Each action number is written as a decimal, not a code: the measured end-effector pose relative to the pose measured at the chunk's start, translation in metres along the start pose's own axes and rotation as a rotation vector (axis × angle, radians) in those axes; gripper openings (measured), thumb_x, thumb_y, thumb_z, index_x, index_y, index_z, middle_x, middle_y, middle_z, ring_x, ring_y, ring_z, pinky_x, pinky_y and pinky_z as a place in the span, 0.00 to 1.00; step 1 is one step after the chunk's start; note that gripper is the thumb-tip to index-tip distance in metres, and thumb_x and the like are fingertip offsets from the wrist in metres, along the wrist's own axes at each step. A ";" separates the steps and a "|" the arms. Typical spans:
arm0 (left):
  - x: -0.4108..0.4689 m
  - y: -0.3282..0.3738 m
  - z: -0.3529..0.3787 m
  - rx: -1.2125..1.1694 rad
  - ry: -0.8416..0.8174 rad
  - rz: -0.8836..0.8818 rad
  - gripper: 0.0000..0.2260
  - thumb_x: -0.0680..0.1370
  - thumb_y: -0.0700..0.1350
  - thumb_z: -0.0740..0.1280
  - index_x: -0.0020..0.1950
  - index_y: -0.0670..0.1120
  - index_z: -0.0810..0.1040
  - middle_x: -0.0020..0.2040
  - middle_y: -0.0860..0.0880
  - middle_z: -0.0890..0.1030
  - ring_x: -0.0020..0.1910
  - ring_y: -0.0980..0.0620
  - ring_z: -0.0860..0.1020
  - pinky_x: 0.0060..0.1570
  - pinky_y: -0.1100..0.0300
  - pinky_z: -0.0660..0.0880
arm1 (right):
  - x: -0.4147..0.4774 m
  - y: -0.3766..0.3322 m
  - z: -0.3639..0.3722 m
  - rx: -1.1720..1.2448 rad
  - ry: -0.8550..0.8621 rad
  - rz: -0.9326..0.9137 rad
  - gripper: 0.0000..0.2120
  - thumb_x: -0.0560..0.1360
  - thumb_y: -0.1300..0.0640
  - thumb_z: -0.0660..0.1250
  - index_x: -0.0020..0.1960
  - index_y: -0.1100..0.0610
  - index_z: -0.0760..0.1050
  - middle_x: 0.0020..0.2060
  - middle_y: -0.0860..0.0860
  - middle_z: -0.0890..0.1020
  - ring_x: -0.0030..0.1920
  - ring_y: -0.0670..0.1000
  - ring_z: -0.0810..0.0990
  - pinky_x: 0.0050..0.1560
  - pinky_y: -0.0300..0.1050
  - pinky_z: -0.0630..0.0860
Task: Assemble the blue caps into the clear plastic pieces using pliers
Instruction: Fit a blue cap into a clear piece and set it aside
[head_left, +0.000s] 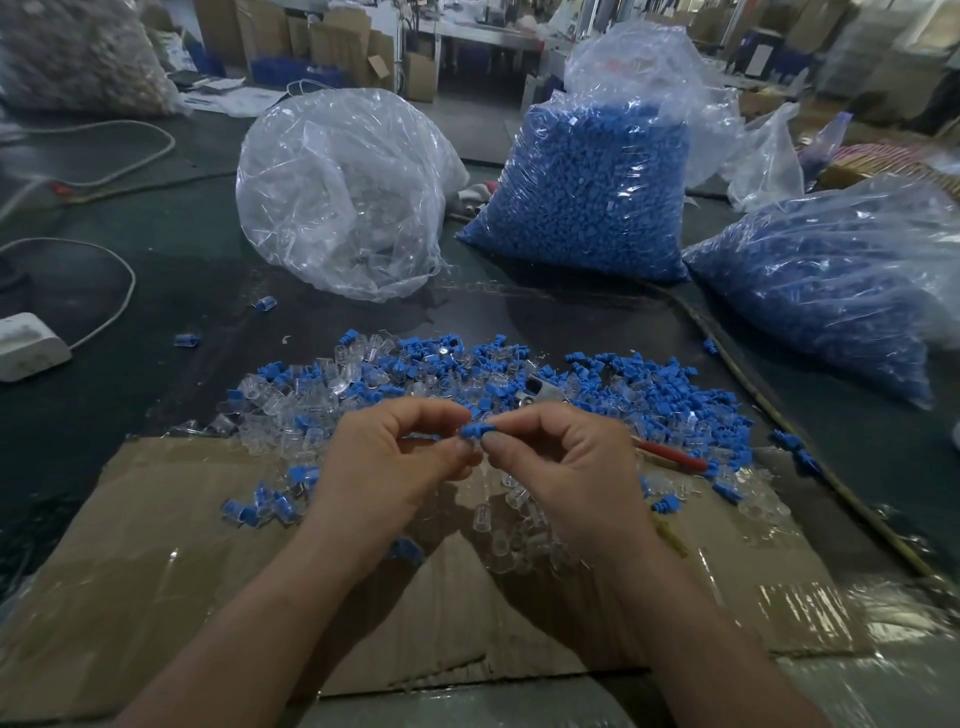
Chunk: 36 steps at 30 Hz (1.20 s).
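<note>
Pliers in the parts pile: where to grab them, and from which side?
Grip the red handle, coming from the right: it pokes out of the pile. The pliers' metal head lies bedded among parts, and the right hand, pinching a blue cap with the left hand, hides the middle.

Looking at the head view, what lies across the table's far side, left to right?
A white corded plastic box, big clear plastic bag of clear pieces, upright clear bag packed with blue caps, slumped clear bag of blue caps.
</note>
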<state>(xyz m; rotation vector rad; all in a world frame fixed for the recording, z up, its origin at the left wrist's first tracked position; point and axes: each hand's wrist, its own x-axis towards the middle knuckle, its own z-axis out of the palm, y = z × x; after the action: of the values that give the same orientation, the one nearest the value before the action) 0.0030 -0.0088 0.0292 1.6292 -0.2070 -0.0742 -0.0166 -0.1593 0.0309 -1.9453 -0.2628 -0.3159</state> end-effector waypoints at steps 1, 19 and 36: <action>0.000 0.000 0.000 -0.009 0.000 -0.006 0.11 0.68 0.34 0.71 0.42 0.51 0.79 0.39 0.53 0.84 0.36 0.56 0.82 0.35 0.71 0.75 | 0.000 -0.001 0.000 -0.013 -0.002 -0.002 0.13 0.69 0.63 0.71 0.38 0.43 0.77 0.34 0.36 0.81 0.37 0.41 0.80 0.38 0.34 0.77; -0.005 0.004 0.001 0.011 -0.058 0.042 0.16 0.68 0.32 0.70 0.45 0.53 0.80 0.42 0.56 0.84 0.41 0.59 0.82 0.39 0.71 0.75 | -0.001 0.003 0.000 -0.178 0.048 -0.069 0.12 0.69 0.58 0.72 0.35 0.44 0.74 0.27 0.38 0.78 0.32 0.40 0.78 0.30 0.32 0.74; 0.000 0.003 -0.004 -0.173 -0.076 -0.125 0.05 0.62 0.38 0.70 0.37 0.42 0.80 0.34 0.46 0.83 0.32 0.53 0.80 0.33 0.67 0.76 | 0.001 -0.002 -0.003 -0.020 -0.079 -0.178 0.16 0.67 0.51 0.68 0.54 0.45 0.75 0.40 0.31 0.80 0.46 0.38 0.80 0.47 0.31 0.75</action>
<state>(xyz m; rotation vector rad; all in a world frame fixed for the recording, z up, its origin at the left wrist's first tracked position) 0.0032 -0.0051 0.0325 1.4663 -0.1525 -0.2437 -0.0162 -0.1617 0.0343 -1.9600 -0.4878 -0.3594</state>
